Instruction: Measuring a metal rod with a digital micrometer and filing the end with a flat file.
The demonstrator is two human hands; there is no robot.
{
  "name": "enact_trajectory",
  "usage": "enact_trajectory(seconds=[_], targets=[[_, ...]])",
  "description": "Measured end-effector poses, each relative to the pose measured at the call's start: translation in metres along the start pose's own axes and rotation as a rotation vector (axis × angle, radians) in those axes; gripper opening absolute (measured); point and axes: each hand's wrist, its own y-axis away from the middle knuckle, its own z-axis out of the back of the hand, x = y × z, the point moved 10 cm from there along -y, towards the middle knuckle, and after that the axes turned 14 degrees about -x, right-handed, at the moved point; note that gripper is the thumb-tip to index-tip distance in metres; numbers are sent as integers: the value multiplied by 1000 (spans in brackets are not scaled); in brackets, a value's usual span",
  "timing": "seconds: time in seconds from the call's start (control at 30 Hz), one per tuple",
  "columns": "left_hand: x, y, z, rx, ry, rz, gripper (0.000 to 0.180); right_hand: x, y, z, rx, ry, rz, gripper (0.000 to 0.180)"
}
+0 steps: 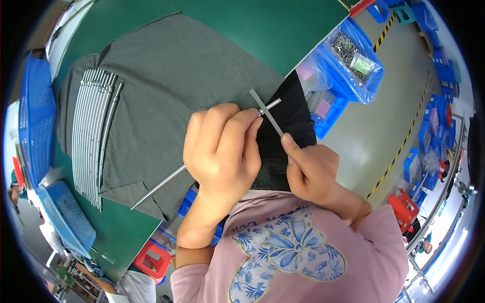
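Observation:
My left hand (pixel 220 144) is closed round a long, thin metal rod (pixel 164 185). The rod slants from lower left to upper right, and its stepped end sticks out past my fingertips. In my right hand (pixel 313 169) is a narrow flat grey file (pixel 273 120), pinched near its lower end under the thumb. It lies crosswise over the rod near the stepped end and seems to touch it. To the left, a row of similar metal rods (pixel 90 144) rests side by side on a dark grey cloth (pixel 161 76).
The cloth covers part of a green table (pixel 242 25). Blue bins at the right hold bagged small metal parts (pixel 346 53) and more rods. Blue baskets (pixel 38 118) stand at the left edge. Red stools (pixel 152 261) are on the floor. Another person's white sleeve (pixel 136 285) shows below left.

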Motion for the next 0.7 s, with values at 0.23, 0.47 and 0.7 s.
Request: enact_trajectory(seconds=[0.23, 0.47, 0.7], targets=[[-1, -4, 0, 0, 0, -4, 18, 6, -30, -11, 54, -37, -16, 45], [-2, -4, 0, 13, 9, -22, 18, 4, -21, -12, -17, 10, 69, 47], [-1, -4, -1, 27, 1, -14, 18, -3, 7, -10, -112, 2, 111, 47]])
